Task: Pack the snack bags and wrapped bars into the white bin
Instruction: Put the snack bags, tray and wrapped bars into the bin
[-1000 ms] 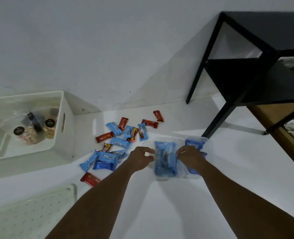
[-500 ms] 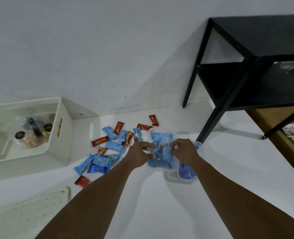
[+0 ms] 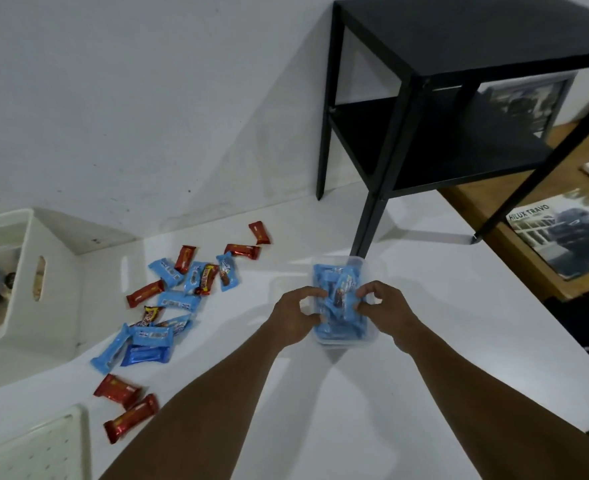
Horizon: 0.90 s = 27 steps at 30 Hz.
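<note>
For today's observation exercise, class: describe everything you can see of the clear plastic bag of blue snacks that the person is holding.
The clear bag looks like thin see-through plastic, stuffed with light blue wrapped snacks. It sits low over the white table, just in front of the black side table's leg. The left hand pinches its left side and the right hand its right side, fingers curled into the plastic. Whether its base rests on the table cannot be told.

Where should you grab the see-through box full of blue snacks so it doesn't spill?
Probably by its two long side walls, one hand from each side, fingers low under the rim. The clear box is open on top and heaped with blue wrapped bars, so keep it level. The left hand and right hand already flank it.
</note>
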### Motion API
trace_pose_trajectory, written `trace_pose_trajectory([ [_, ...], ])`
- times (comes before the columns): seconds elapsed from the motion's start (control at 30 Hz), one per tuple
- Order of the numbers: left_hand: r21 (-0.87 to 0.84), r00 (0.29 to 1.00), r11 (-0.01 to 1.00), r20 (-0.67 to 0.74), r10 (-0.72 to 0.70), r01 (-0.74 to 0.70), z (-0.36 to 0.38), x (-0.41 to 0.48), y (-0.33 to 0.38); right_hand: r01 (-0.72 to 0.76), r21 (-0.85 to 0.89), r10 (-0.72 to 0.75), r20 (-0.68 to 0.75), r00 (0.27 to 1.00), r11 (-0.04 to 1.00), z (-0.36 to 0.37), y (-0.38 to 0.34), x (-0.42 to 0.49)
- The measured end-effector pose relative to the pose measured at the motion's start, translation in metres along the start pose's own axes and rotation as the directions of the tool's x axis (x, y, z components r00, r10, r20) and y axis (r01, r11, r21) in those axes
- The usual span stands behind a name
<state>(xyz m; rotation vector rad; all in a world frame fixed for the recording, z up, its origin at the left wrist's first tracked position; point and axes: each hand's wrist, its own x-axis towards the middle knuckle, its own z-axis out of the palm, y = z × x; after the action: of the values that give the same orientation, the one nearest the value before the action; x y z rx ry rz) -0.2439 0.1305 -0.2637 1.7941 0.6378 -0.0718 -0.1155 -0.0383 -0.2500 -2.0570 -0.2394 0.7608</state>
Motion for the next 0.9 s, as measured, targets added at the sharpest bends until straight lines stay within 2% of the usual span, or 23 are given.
trace_pose_trajectory([
  [0.1, -0.253, 0.971, 0.949, 0.194, -0.142, 0.19, -0.008, -0.006, 0.011, -0.043, 0.094, 0.039, 0.047, 0.998, 0.995, 0.005, 0.001, -0.001],
  [0.17, -0.294, 0.967, 0.935, 0.217, -0.135, 0.197, -0.011, -0.009, 0.011, -0.04, 0.093, 0.036, 0.039, 0.999, 0.995, 0.008, 0.0, -0.003],
  [0.3, -0.248, 0.978, 0.952, 0.155, -0.142, 0.178, -0.032, -0.019, 0.012, -0.022, 0.09, 0.015, 0.07, 0.997, 0.996, 0.021, -0.02, -0.01],
  [0.43, -0.236, 0.987, 0.96, 0.084, -0.134, 0.15, -0.089, -0.04, 0.024, 0.029, 0.073, -0.04, 0.155, 0.987, 0.997, 0.051, -0.072, -0.015],
  [0.67, -0.166, 0.987, 0.985, -0.138, -0.081, 0.057, -0.241, -0.098, 0.038, 0.23, 0.036, -0.232, 0.217, 0.948, 0.973, 0.14, -0.21, -0.042],
  [0.8, -0.131, 0.965, 0.99, -0.252, -0.075, 0.043, -0.34, -0.152, 0.04, 0.363, 0.029, -0.357, 0.264, 0.896, 0.932, 0.215, -0.291, -0.072],
  [0.9, -0.119, 0.936, 0.992, -0.344, -0.071, 0.031, -0.414, -0.195, 0.025, 0.402, 0.038, -0.391, 0.331, 0.859, 0.915, 0.282, -0.343, -0.099],
])
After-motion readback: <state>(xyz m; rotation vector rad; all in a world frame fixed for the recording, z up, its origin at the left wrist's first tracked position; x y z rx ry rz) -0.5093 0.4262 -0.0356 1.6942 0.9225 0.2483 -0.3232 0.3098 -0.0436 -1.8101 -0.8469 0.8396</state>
